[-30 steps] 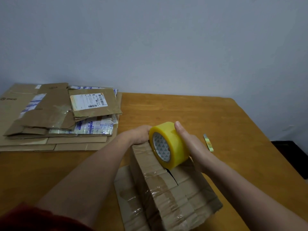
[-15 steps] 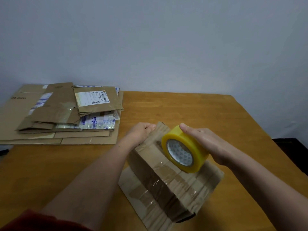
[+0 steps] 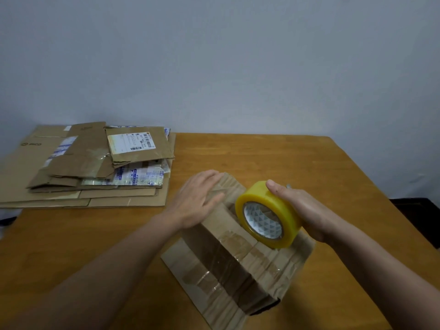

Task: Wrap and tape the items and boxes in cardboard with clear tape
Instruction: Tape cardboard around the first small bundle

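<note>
A bundle wrapped in brown cardboard [image 3: 240,265] lies on the wooden table [image 3: 262,158], crossed by bands of clear tape, with a loose cardboard flap spread out at its left foot. My left hand [image 3: 198,198] lies flat with straight fingers on the bundle's far top end, pressing the cardboard down. My right hand [image 3: 302,210] grips a yellowish roll of clear tape [image 3: 267,214] from the right, holding it on edge on top of the bundle. The roll's white patterned core faces me.
A stack of flattened cardboard boxes [image 3: 90,167] with shipping labels lies at the table's back left corner. The table's right edge drops off beside a dark object [image 3: 419,217] on the floor. A grey wall stands behind the table.
The bundle has been turned and now lies more across the table. My left hand went from gripping its far end to lying flat on it. The tape roll shifted right along the top.
</note>
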